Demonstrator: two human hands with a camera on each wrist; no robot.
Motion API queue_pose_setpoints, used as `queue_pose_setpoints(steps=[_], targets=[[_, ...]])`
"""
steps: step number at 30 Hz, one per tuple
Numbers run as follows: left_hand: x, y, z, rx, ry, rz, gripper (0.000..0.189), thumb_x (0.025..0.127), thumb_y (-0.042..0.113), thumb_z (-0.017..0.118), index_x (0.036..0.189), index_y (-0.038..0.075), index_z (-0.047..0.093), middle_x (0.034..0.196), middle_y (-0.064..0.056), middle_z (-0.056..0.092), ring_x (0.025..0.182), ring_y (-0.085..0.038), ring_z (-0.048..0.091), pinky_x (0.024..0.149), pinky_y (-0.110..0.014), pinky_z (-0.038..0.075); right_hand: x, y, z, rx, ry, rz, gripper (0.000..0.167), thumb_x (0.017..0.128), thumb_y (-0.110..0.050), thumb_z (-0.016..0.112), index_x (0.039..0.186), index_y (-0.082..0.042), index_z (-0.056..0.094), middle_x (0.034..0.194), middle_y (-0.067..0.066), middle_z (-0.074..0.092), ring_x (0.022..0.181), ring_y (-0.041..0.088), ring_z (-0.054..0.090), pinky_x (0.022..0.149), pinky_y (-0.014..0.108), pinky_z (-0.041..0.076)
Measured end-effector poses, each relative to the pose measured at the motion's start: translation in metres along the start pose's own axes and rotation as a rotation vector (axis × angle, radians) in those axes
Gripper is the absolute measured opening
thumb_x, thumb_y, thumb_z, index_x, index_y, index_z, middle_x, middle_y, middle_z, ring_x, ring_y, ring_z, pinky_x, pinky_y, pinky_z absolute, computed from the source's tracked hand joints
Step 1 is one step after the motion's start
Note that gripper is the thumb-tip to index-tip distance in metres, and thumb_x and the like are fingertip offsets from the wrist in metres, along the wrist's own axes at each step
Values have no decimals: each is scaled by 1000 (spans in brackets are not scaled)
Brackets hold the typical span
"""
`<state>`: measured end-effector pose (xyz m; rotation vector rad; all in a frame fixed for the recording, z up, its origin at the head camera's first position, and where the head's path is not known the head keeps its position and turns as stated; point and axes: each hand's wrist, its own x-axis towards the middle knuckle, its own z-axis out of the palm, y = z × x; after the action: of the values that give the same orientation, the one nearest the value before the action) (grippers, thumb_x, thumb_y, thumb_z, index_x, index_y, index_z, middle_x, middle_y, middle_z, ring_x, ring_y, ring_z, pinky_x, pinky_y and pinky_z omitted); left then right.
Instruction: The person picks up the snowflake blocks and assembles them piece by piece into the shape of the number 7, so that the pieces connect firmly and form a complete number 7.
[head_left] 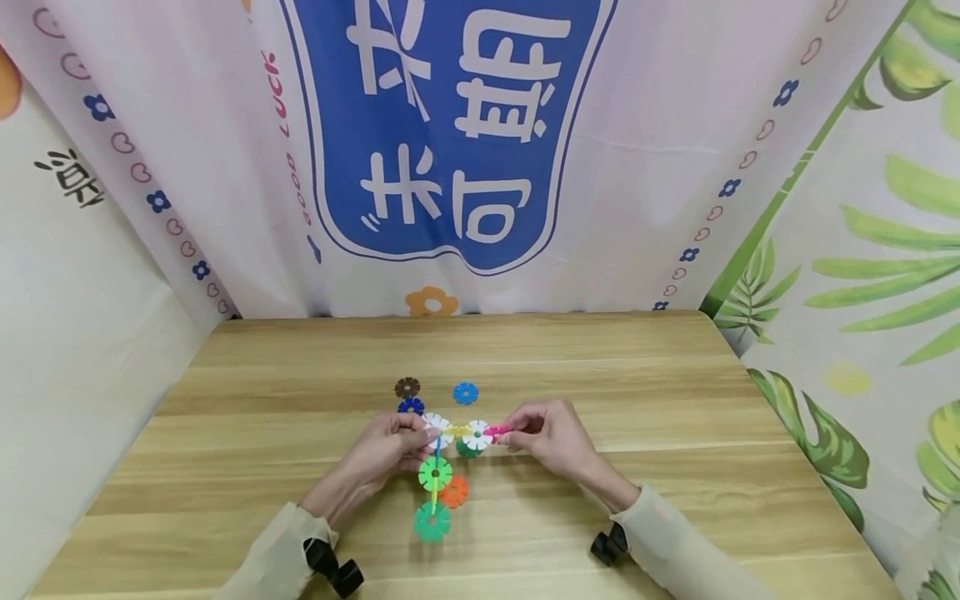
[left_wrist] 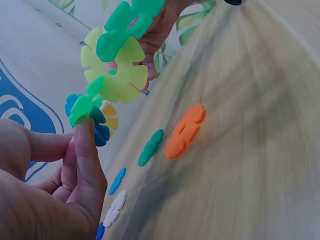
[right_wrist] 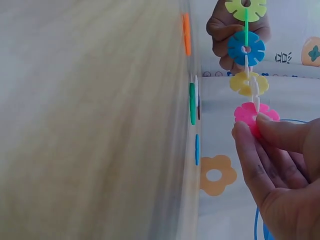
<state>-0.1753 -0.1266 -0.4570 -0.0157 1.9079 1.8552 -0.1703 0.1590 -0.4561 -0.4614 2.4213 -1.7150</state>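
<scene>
Both hands hold up a chain of slotted plastic flower-shaped discs joined at right angles. My left hand (head_left: pixel 378 450) pinches the chain with thumb and fingers near its bend, at the bright green disc (left_wrist: pixel 82 109) and the blue disc (left_wrist: pixel 102 134). Between the hands run a yellow disc (right_wrist: pixel 237 85) and white discs, one white disc (head_left: pixel 471 433) lying close to the pink end. Gripped at that end by my right hand (head_left: pixel 551 437) is a pink disc (right_wrist: pixel 244 113). From the left hand the chain hangs toward me, through a light green disc (head_left: pixel 425 475), ending in a green disc (head_left: pixel 432 533).
Loose discs lie on the wooden table (head_left: pixel 600 375): orange (head_left: pixel 459 498), green (left_wrist: pixel 151 147), light blue (head_left: pixel 459 395), brown (head_left: pixel 401 389), dark blue (head_left: pixel 411 404) and white (left_wrist: pixel 115 210). A printed curtain (head_left: pixel 637 208) stands behind the table's far edge.
</scene>
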Motion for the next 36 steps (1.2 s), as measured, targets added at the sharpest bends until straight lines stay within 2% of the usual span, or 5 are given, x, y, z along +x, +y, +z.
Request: queue_pose_setpoints(steps=[12, 21, 26, 30, 36], targets=[[2, 5, 2, 36, 8, 3, 10, 99, 9, 68, 92, 7, 61, 84, -1, 67, 73, -13, 63, 66, -23, 62, 0, 2, 1, -5, 2, 6, 9, 87, 4, 80, 92, -3, 79, 87, 15, 79, 74, 37, 76, 67, 43, 68], [4, 13, -9, 133, 61, -31, 14, 102, 16, 67, 102, 3, 71, 82, 0, 67, 74, -12, 61, 64, -22, 58, 2, -4, 4, -177, 25, -116, 5, 85, -6, 84, 87, -8, 79, 79, 2, 77, 65, 7, 66, 58, 20, 59], [-8, 31, -18, 350, 128, 72, 30, 106, 19, 61, 126, -3, 68, 103, -12, 74, 91, -21, 69, 77, -30, 63, 4, -8, 6, -240, 120, -116, 7, 83, 0, 81, 84, -6, 77, 77, 2, 75, 66, 5, 65, 59, 19, 60], [-22, 47, -16, 554, 203, 174, 29, 107, 22, 60, 124, 2, 71, 112, -16, 73, 93, -23, 66, 70, -26, 55, 7, -14, 11, -294, 197, -133, 8, 82, 2, 78, 83, -6, 76, 77, 3, 75, 66, 6, 66, 59, 17, 60], [-22, 39, 12, 403, -5, 204, 26, 106, 11, 59, 118, -9, 72, 95, -20, 74, 78, -16, 66, 65, -25, 63, 11, -25, 27, -322, 249, -228, 9, 82, 4, 76, 84, -5, 75, 77, 5, 76, 65, 5, 67, 59, 13, 59]])
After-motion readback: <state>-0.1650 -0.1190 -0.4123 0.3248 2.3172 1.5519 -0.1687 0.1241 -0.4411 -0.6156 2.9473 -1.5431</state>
